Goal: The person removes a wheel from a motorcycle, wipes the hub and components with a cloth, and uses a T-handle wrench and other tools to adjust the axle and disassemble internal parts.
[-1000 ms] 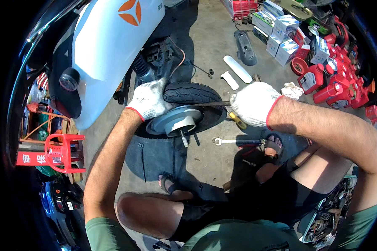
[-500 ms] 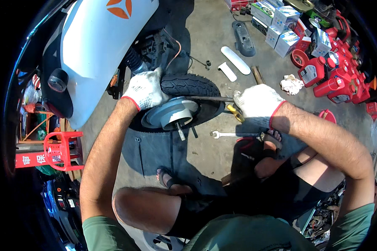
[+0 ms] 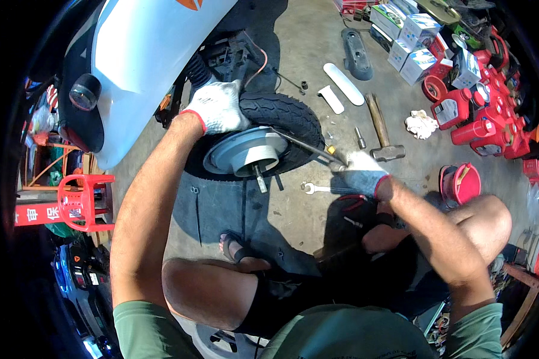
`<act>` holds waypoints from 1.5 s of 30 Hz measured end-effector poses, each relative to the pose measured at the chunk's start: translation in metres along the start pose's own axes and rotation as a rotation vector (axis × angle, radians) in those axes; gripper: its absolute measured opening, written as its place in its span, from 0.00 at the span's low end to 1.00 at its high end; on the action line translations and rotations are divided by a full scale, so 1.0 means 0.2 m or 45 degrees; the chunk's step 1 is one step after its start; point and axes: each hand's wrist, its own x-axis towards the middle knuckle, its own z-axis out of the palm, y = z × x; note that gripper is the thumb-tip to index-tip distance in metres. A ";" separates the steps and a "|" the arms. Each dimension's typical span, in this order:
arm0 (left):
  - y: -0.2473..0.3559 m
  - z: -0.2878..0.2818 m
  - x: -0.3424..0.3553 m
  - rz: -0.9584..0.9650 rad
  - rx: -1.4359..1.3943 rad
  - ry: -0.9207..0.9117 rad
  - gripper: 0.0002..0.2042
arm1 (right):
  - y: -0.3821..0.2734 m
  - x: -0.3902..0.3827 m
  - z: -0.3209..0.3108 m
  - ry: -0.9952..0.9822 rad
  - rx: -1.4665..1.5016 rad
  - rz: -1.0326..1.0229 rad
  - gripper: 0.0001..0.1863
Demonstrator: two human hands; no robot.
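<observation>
A black treaded tire (image 3: 281, 113) leans on the ground around a grey wheel hub (image 3: 245, 157), whose metal axle (image 3: 260, 180) points toward me. My left hand (image 3: 218, 106), in a white knitted glove with a red cuff, is closed on the tire's upper left side; its fingertips are mostly hidden. A dark metal tire lever (image 3: 308, 148) slants from the tire's inner edge beside the rim to my gloved right hand (image 3: 365, 172), which grips its outer end. A yellow-handled tool (image 3: 330, 149) lies partly hidden behind the lever.
Beyond my right hand lie a sledgehammer (image 3: 380, 128) and a socket (image 3: 360, 137). A wrench (image 3: 323, 188) lies below it, near a red bucket (image 3: 461, 184). A white scooter body (image 3: 144, 72) overhangs the left; red bottles (image 3: 455, 107) and boxes (image 3: 418, 64) crowd the right.
My right hand has swung down toward me, tilting the lever from nearly level to sloping. The sledgehammer and red bucket have come into fuller view. My left hand stays on the tire.
</observation>
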 end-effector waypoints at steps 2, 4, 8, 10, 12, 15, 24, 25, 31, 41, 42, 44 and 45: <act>0.01 0.00 0.02 -0.010 0.037 -0.005 0.32 | 0.01 -0.01 0.20 -0.117 0.602 0.201 0.18; 0.00 0.00 0.03 -0.026 0.044 0.000 0.32 | -0.06 -0.05 0.43 -0.146 1.118 0.319 0.18; -0.01 0.02 0.04 -0.060 0.049 -0.003 0.33 | -0.36 -0.10 0.74 -0.126 1.984 0.606 0.17; -0.02 0.03 0.04 -0.051 0.012 0.021 0.33 | -0.53 -0.06 0.78 -0.152 2.457 0.695 0.17; -0.02 0.04 0.04 -0.026 0.026 0.049 0.32 | -0.67 0.00 0.76 -0.192 2.772 0.674 0.17; -0.02 0.03 0.04 -0.041 0.049 0.030 0.32 | -0.81 0.11 0.73 0.012 2.984 0.740 0.16; -0.03 0.05 0.06 -0.030 0.038 0.071 0.31 | -0.83 0.27 0.74 0.153 3.054 0.748 0.18; -0.03 0.05 0.06 -0.018 0.036 0.086 0.31 | -0.80 0.25 0.74 0.109 3.073 0.765 0.18; 0.00 0.04 0.05 -0.030 0.027 0.058 0.30 | -0.64 0.07 0.69 -0.028 2.803 0.680 0.19; 0.05 0.04 -0.01 -0.029 0.030 0.100 0.29 | -0.41 0.00 0.67 -0.217 2.465 0.936 0.23; 0.05 0.04 -0.01 -0.029 0.045 0.093 0.28 | -0.37 -0.01 0.67 -0.234 2.389 0.944 0.23; 0.06 0.05 -0.01 -0.029 0.059 0.097 0.28 | -0.29 -0.03 0.64 -0.352 2.365 0.924 0.20; 0.06 0.05 -0.01 -0.029 0.059 0.108 0.28 | -0.26 -0.03 0.63 -0.346 2.296 0.877 0.20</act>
